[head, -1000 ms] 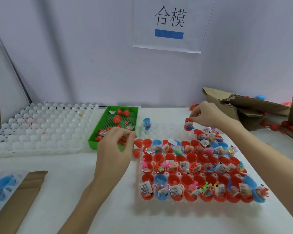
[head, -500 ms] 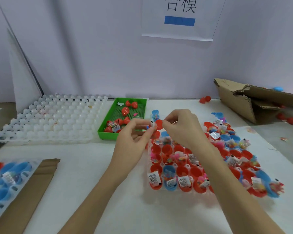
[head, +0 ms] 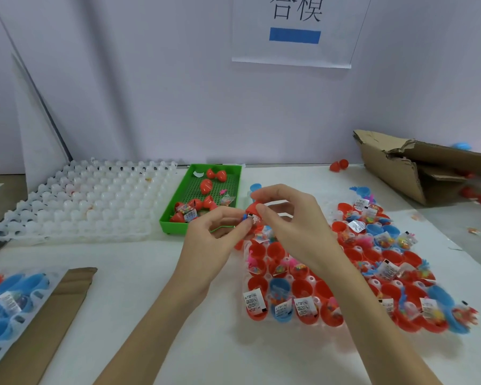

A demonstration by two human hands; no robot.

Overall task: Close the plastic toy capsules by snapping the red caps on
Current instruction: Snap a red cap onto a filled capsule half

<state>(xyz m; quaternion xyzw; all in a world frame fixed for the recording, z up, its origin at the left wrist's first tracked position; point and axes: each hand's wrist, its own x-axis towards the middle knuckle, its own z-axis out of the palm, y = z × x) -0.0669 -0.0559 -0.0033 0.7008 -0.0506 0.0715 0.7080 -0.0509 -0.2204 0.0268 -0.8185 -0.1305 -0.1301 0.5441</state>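
Your right hand [head: 292, 218] pinches a red cap [head: 253, 209] above the full tray [head: 311, 322]; your left hand [head: 215, 240] pinches what looks like a toy packet against it. The cap is light, stiff and slick, so grip its rim. The wall sign [head: 296, 29] reads 合模; packet labels are unreadable.

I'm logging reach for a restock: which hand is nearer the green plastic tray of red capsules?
Left. The left hand sits just in front of the green plastic tray's near right corner; the right hand is farther right, over the filled capsule rack.
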